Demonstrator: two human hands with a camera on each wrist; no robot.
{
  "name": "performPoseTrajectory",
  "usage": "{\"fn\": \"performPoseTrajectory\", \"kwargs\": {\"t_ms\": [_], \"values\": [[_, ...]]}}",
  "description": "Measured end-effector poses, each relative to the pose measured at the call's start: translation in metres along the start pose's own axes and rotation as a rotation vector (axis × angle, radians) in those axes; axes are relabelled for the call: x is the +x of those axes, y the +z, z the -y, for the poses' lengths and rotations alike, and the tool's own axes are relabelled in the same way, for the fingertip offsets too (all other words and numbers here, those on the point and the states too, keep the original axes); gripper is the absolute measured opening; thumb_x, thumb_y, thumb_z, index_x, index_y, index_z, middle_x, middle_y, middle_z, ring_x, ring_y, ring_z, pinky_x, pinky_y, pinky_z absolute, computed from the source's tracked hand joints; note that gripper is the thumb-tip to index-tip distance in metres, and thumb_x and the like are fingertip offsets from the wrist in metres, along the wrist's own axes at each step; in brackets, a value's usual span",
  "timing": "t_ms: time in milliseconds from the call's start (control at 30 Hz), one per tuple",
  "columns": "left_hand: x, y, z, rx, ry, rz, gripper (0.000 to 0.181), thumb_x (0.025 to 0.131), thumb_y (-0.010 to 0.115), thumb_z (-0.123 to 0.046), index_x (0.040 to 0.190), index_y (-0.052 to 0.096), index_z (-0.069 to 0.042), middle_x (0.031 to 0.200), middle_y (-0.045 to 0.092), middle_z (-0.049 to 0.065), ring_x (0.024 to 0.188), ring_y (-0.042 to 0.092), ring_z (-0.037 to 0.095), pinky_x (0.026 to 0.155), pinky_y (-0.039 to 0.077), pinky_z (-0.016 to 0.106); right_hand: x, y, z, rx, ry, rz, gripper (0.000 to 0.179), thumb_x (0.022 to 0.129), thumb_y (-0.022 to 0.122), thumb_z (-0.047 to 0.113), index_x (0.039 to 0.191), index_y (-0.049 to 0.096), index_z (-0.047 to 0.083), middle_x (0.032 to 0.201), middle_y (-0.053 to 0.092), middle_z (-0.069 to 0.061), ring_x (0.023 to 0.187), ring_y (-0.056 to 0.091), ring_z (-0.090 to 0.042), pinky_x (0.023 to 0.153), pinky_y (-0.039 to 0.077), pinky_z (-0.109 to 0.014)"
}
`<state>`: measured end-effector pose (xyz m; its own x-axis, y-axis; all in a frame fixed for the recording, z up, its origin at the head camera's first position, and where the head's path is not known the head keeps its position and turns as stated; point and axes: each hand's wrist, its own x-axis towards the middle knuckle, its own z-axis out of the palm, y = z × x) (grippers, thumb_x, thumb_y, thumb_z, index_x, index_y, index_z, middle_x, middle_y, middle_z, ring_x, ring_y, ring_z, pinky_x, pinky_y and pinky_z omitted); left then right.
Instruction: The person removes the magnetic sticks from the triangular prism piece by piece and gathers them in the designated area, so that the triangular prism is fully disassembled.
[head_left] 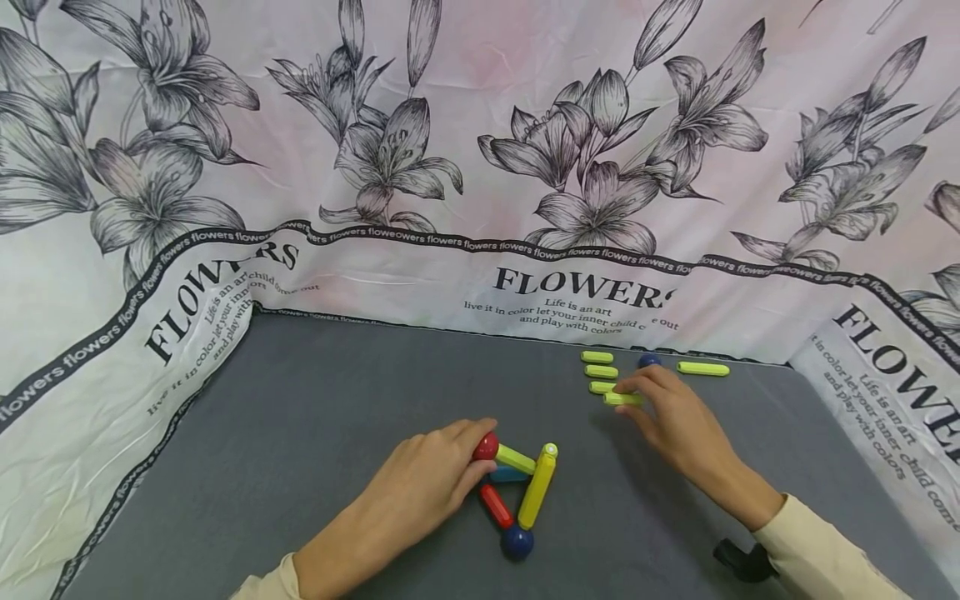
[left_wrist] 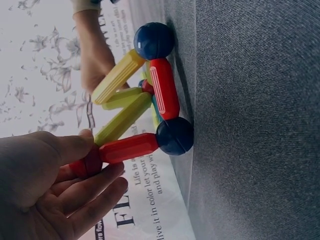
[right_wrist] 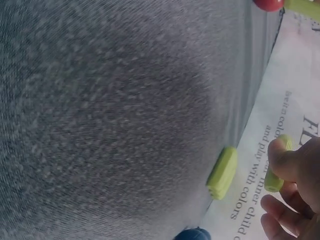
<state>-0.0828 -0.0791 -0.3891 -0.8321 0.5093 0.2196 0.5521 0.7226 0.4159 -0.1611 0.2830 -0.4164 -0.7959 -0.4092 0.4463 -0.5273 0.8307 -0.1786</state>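
Note:
My left hand (head_left: 420,475) pinches a red ball (head_left: 486,446) at the top corner of a magnetic-stick frame. From that ball run a lime-green stick (head_left: 516,459) and, in the left wrist view, a red stick (left_wrist: 129,148) that meets a dark blue ball (left_wrist: 175,136) low by the table. A second red stick (left_wrist: 165,87) links it to another blue ball (left_wrist: 154,41). There a yellow stick (head_left: 537,487) slants up, its far end bare. My right hand (head_left: 678,421) holds a short lime-green stick (right_wrist: 273,182) between thumb and fingers, above the table's back part.
Short lime-green sticks (head_left: 597,357) lie in a column by the right hand. Behind it sit a dark blue ball (head_left: 649,360) and a longer yellow-green stick (head_left: 702,369). A black object (head_left: 744,560) is beside the right sleeve. Flower-printed cloth (head_left: 420,275) borders the grey table (head_left: 337,383).

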Motion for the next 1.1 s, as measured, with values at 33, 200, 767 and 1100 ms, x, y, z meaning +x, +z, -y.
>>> {"fn": "performPoseTrajectory", "kwargs": {"t_ms": [33, 200, 767, 1100], "values": [[0.0, 0.0, 0.0, 0.0, 0.0, -0.001, 0.046, 0.104, 0.07, -0.032, 0.142, 0.064, -0.007, 0.126, 0.073, 0.005, 0.099, 0.074, 0.017, 0.082, 0.062, 0.038, 0.0, 0.001, -0.002, -0.006, -0.006, -0.003, 0.033, 0.081, 0.091, 0.004, 0.109, 0.077, 0.011, 0.111, 0.067, -0.002, 0.1, 0.066, -0.023, 0.08, 0.057, -0.047], [-0.001, 0.0, 0.0, -0.002, 0.006, -0.001, 0.046, 0.104, 0.071, -0.032, 0.142, 0.064, -0.007, 0.125, 0.073, 0.005, 0.098, 0.074, 0.017, 0.082, 0.062, 0.038, 0.0, 0.01, -0.009, -0.005, -0.007, 0.02, 0.028, 0.081, 0.091, 0.004, 0.106, 0.078, 0.01, 0.109, 0.067, -0.001, 0.099, 0.065, -0.023, 0.08, 0.057, -0.046], [-0.001, 0.001, 0.002, 0.0, 0.0, 0.008, 0.048, 0.104, 0.07, -0.034, 0.143, 0.062, -0.008, 0.125, 0.073, 0.005, 0.097, 0.074, 0.016, 0.083, 0.062, 0.037, 0.0, 0.027, -0.014, 0.039, 0.051, 0.125, 0.023, 0.089, 0.084, 0.002, 0.11, 0.078, 0.006, 0.109, 0.069, -0.004, 0.098, 0.07, -0.024, 0.083, 0.058, -0.049], [-0.001, 0.001, 0.003, -0.017, 0.001, 0.017, 0.047, 0.105, 0.068, -0.034, 0.143, 0.062, -0.008, 0.126, 0.073, 0.005, 0.097, 0.074, 0.015, 0.084, 0.062, 0.037, 0.002, 0.031, -0.017, 0.028, 0.06, 0.142, 0.023, 0.087, 0.086, 0.004, 0.107, 0.076, 0.006, 0.106, 0.07, -0.004, 0.092, 0.07, -0.022, 0.081, 0.058, -0.047]]}}
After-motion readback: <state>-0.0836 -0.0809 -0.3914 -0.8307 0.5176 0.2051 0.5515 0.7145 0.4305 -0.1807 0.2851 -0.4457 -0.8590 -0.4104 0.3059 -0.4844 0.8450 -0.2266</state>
